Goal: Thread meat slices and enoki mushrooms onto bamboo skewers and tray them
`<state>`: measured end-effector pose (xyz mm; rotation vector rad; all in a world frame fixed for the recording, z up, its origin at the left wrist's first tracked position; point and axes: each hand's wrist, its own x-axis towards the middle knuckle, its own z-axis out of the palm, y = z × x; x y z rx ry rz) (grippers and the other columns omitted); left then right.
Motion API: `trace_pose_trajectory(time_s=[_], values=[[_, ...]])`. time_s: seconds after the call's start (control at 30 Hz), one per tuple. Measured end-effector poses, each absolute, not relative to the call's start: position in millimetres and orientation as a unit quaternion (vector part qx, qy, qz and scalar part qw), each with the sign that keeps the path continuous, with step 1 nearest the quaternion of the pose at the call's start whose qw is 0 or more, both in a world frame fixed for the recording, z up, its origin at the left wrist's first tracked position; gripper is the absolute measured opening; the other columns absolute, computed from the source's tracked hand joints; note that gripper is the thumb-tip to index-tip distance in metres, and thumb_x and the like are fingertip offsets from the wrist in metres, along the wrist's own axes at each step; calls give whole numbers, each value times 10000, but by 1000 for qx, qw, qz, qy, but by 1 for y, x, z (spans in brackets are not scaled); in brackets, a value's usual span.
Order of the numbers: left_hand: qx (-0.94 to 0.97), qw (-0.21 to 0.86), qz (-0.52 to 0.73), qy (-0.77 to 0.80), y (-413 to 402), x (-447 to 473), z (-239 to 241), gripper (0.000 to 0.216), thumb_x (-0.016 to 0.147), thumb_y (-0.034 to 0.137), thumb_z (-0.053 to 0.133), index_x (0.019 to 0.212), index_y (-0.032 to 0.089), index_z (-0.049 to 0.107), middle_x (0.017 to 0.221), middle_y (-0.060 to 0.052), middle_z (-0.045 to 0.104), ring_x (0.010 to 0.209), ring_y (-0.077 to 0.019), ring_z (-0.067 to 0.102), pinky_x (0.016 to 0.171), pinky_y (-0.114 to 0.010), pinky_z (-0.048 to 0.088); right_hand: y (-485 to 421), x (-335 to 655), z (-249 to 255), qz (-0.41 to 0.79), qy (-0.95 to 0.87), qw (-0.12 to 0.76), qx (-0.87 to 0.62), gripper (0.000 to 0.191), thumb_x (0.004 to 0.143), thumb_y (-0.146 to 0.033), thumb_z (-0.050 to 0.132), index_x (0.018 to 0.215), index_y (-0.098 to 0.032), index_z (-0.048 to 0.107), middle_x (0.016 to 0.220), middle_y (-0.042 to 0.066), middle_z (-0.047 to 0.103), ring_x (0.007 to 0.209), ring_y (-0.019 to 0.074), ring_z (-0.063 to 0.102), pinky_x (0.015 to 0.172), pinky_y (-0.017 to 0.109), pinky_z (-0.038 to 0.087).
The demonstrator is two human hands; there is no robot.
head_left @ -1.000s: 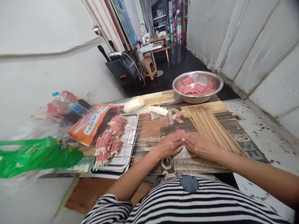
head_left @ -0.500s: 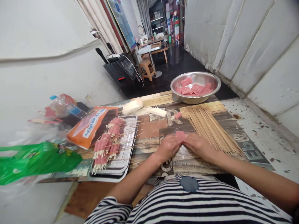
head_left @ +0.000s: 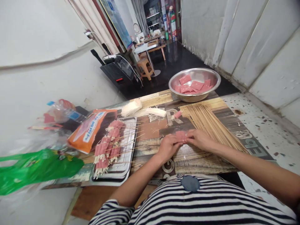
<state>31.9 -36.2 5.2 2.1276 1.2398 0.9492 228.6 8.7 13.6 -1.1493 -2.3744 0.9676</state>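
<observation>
On the wood-patterned table, a pink meat slice [head_left: 180, 135] lies between my two hands. My left hand [head_left: 169, 145] pinches its near left edge, and my right hand [head_left: 196, 138] pinches the near right edge. Whatever is rolled under the fingertips is mostly hidden. Just beyond sits one finished pink roll [head_left: 177, 114] with pale strands at its end. White enoki mushrooms [head_left: 156, 112] lie farther back, beside a larger enoki bunch [head_left: 132, 107]. Wooden skewers [head_left: 208, 125] are spread out to the right of my right hand.
A metal tray [head_left: 127, 147] at left bears several skewered meat rolls [head_left: 109, 142]. Behind it rest an orange packet [head_left: 90, 129] and a green plastic bag [head_left: 42, 165]. A steel bowl [head_left: 217, 82] with pink slices [head_left: 196, 85] stands at the far right corner.
The near edge of the slice is lifted slightly, with my fingers now curled at its two corners. My head view has shifted a little; the other things stay in place.
</observation>
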Motion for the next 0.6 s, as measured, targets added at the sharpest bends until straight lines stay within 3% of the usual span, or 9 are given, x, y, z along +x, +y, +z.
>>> trace_pose_trajectory(time_s=[0.1, 0.3, 0.43, 0.6], values=[[736, 297, 340, 504, -34, 36, 11, 75, 796, 179, 729, 832, 229, 773, 846, -29, 760, 800, -161, 683, 754, -267, 522, 1, 230, 6, 281, -853, 195, -394, 228, 913, -303, 550, 917, -211, 759, 851, 62, 682, 819, 191, 601, 735, 300, 436], [717, 329, 281, 547, -30, 38, 22, 120, 755, 109, 734, 792, 216, 775, 824, -14, 751, 770, -149, 673, 752, -259, 518, -28, 232, 7, 22, -908, 309, -282, 287, 968, -253, 441, 1101, -139, 668, 1005, 132, 659, 933, 225, 552, 816, 382, 449], [706, 341, 265, 561, -26, 38, 24, 125, 748, 94, 728, 791, 201, 777, 814, -13, 752, 759, -145, 669, 737, -247, 508, -34, 226, 8, -86, -928, 297, -207, 294, 957, -135, 393, 1054, -75, 664, 958, 148, 658, 924, 223, 538, 846, 391, 433], [709, 355, 234, 563, -24, 35, 29, 126, 761, 107, 719, 820, 201, 780, 827, -13, 757, 753, -152, 669, 726, -249, 502, -25, 222, -1, -133, -936, 255, -205, 315, 959, -108, 365, 964, -68, 677, 851, 123, 633, 840, 212, 521, 815, 377, 418]])
